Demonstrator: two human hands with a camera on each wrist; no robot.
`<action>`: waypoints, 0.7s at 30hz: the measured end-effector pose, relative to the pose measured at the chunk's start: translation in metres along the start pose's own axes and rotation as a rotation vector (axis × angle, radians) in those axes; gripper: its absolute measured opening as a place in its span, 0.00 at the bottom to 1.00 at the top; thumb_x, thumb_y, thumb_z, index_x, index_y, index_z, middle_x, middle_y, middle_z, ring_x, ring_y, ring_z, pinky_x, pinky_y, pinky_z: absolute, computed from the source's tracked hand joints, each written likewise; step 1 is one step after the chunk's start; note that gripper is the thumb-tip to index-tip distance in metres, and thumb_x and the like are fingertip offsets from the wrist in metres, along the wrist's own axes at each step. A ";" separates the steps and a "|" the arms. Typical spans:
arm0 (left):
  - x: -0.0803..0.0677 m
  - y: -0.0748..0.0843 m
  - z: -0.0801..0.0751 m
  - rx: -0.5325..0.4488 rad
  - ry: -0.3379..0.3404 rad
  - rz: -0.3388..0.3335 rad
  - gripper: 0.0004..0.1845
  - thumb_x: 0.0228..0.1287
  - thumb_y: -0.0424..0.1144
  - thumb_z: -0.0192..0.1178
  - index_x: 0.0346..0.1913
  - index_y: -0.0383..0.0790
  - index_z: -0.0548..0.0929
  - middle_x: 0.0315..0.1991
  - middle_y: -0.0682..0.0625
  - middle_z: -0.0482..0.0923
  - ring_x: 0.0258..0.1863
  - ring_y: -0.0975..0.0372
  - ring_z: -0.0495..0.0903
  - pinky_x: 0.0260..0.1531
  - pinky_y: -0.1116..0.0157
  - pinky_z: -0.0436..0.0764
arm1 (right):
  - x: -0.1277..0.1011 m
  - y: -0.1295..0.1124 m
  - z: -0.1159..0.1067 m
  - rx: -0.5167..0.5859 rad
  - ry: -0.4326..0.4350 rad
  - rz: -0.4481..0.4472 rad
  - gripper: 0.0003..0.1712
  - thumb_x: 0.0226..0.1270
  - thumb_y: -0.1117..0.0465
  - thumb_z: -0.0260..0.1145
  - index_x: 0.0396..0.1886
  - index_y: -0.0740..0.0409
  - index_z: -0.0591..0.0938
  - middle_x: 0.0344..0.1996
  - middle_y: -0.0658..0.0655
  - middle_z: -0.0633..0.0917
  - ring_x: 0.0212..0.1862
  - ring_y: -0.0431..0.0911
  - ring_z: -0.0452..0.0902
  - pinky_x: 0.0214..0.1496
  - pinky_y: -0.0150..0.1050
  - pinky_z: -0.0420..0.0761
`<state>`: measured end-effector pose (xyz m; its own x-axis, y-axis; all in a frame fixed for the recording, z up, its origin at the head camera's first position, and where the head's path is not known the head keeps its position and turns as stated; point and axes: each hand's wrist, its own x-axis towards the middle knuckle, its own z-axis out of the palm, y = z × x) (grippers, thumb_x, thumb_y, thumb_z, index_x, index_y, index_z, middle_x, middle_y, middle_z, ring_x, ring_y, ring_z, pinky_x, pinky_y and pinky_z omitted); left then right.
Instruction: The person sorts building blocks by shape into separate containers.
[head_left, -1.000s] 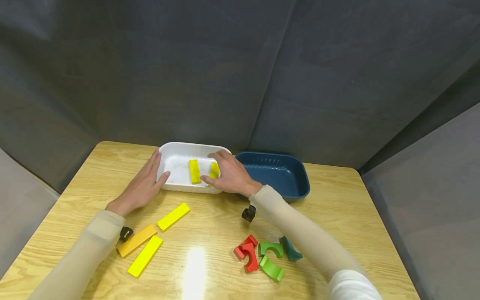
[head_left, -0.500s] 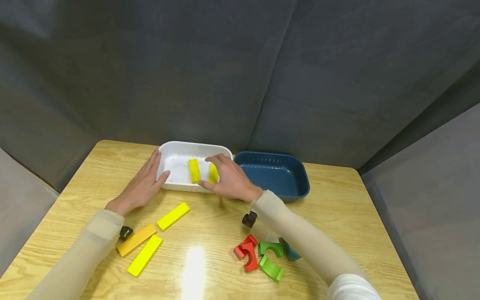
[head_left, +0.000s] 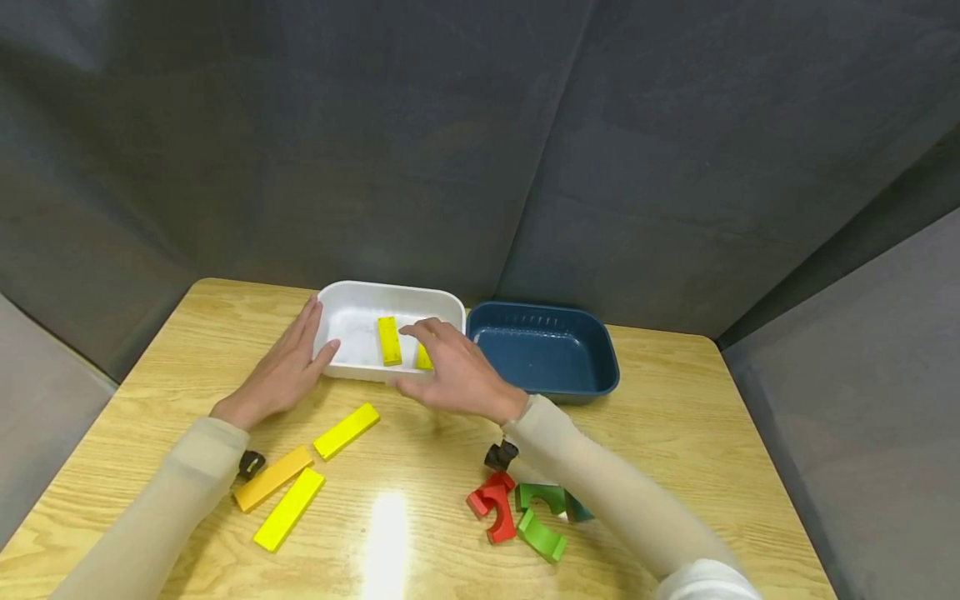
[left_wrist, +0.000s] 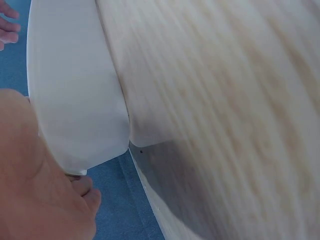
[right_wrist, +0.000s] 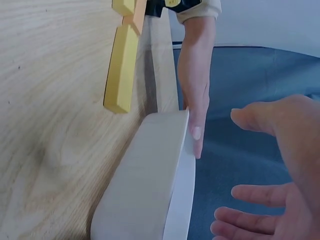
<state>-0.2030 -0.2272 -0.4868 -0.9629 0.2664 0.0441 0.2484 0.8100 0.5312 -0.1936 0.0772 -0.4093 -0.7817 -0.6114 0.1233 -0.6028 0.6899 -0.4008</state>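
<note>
A: Grey fabric panels wall in a pale wooden table. What are the hands doing?

B: The left hand lies flat with straight fingers against the left end of the white tray, thumb touching its near wall. The right hand hovers over the tray's near right corner, fingers loosely spread and holding nothing.

A: Any change from a second ago?

B: Then the right fingers rested on the yellow block inside the tray; they have lifted and drawn back toward the person. The left hand has not moved.

A: Where is that block now?

B: On the tray floor, just under the right fingertips, beside a second yellow block.
</note>
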 end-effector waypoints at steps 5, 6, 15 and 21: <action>0.000 0.001 0.000 -0.005 -0.002 -0.001 0.45 0.87 0.60 0.39 0.87 0.37 0.32 0.88 0.48 0.20 0.87 0.43 0.34 0.82 0.38 0.44 | -0.007 -0.006 0.000 -0.006 0.002 -0.038 0.43 0.69 0.39 0.74 0.76 0.55 0.76 0.71 0.57 0.77 0.68 0.52 0.75 0.66 0.51 0.82; 0.000 0.001 -0.001 -0.005 -0.001 -0.001 0.46 0.87 0.60 0.39 0.87 0.37 0.32 0.88 0.48 0.20 0.87 0.43 0.34 0.82 0.38 0.44 | -0.008 -0.008 0.000 0.002 0.004 -0.046 0.43 0.69 0.39 0.74 0.76 0.56 0.76 0.71 0.57 0.77 0.68 0.53 0.75 0.66 0.51 0.82; -0.002 0.001 -0.002 -0.011 0.001 0.005 0.45 0.88 0.60 0.39 0.87 0.37 0.31 0.88 0.49 0.20 0.87 0.43 0.34 0.82 0.37 0.44 | -0.016 -0.020 0.004 0.013 0.010 -0.131 0.40 0.69 0.40 0.75 0.73 0.54 0.77 0.71 0.57 0.78 0.67 0.52 0.77 0.68 0.50 0.81; -0.002 0.001 -0.002 -0.012 0.006 0.010 0.45 0.88 0.60 0.39 0.87 0.37 0.32 0.88 0.46 0.21 0.87 0.41 0.35 0.82 0.36 0.45 | -0.020 -0.024 0.008 0.018 -0.014 -0.177 0.41 0.70 0.41 0.75 0.74 0.56 0.77 0.71 0.57 0.78 0.66 0.52 0.78 0.68 0.49 0.81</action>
<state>-0.2011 -0.2275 -0.4850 -0.9610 0.2711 0.0540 0.2563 0.8010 0.5409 -0.1622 0.0701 -0.4093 -0.6612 -0.7282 0.1804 -0.7277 0.5640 -0.3904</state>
